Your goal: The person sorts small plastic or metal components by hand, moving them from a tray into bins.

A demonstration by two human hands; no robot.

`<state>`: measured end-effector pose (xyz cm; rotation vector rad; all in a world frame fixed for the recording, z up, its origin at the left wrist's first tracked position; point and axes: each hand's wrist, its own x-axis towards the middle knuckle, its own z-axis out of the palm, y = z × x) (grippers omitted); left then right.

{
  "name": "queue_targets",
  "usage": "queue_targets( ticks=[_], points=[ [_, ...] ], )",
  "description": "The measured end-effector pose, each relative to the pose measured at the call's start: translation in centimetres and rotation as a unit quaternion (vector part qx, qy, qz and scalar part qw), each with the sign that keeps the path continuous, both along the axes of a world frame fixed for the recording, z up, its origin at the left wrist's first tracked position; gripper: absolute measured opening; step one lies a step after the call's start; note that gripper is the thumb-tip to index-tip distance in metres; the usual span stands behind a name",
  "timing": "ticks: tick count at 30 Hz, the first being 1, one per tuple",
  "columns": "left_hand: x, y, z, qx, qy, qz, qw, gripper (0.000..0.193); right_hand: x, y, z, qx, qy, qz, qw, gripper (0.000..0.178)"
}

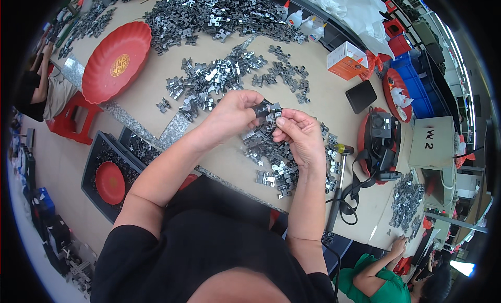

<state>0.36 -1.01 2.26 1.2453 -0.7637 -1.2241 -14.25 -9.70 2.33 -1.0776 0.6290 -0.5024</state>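
Both my hands meet above the middle of the worktable (229,167). My left hand (232,115) pinches a small metal clip (273,111) with thumb and forefinger; a black wrap shows on a fingertip. From the other side, the thumb and fingers of my right hand (301,133) close on the same clip. Under and beside my right hand lies a loose pile of similar grey metal clips (282,170). Beyond my hands spreads another heap of clips (209,78). My fingers partly cover the held piece, so its full shape is hidden.
A larger clip pile (209,13) lies at the back. Left are a red scalloped tray (112,60) and a black crate (96,191). Right are a hammer-like tool (335,204), a black strapped device (380,126) and an orange-white box (347,62). A co-worker in green (378,282) sits lower right.
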Motion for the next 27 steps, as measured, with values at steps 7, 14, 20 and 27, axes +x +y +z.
queue_targets(
  ticks=[7,14,20,27],
  points=[
    [-1.6,0.9,0.3,-0.08,-0.244,0.041,0.966,0.016,0.0,0.0,0.1,0.015,-0.001,-0.008,1.0,0.013],
    [-2.5,1.2,-0.3,0.011,-0.108,-0.002,0.994,0.013,-1.1,-0.5,1.0,-0.077,0.092,0.018,0.993,0.013],
    [-2.8,1.1,-1.1,-0.117,-0.183,0.035,0.975,0.015,-0.8,-0.5,0.6,-0.068,0.048,0.0,0.997,0.011],
    [-2.6,1.3,-2.4,-0.093,-0.034,0.04,0.994,0.018,-0.2,-0.3,-0.6,-0.087,0.071,0.007,0.994,0.012]
  ],
)
